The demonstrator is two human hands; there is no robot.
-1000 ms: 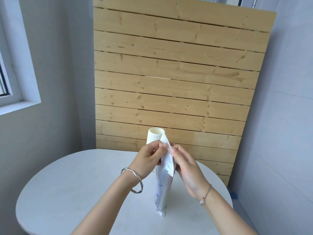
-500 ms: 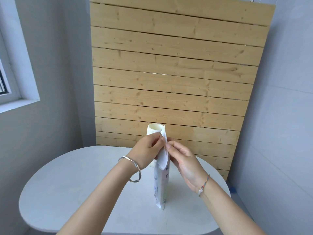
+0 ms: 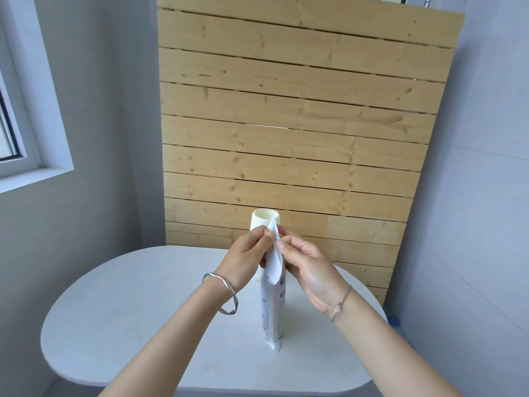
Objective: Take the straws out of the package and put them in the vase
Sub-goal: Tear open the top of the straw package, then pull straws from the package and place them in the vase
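Both hands pinch package [image 3: 273, 305] top: left hand [image 3: 246, 259], right hand [image 3: 307, 266]. Thin, soft, light film; grip near seam. Vase [image 3: 264, 224] just beyond fingers.

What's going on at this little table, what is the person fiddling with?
A person is opening a tall white package that stands upright on the white table. The left hand and the right hand each pinch the loose flap at its top, apparently to pull it open. A cream ribbed vase stands just behind the package, partly hidden by the hands. Nothing has come out of the package yet.
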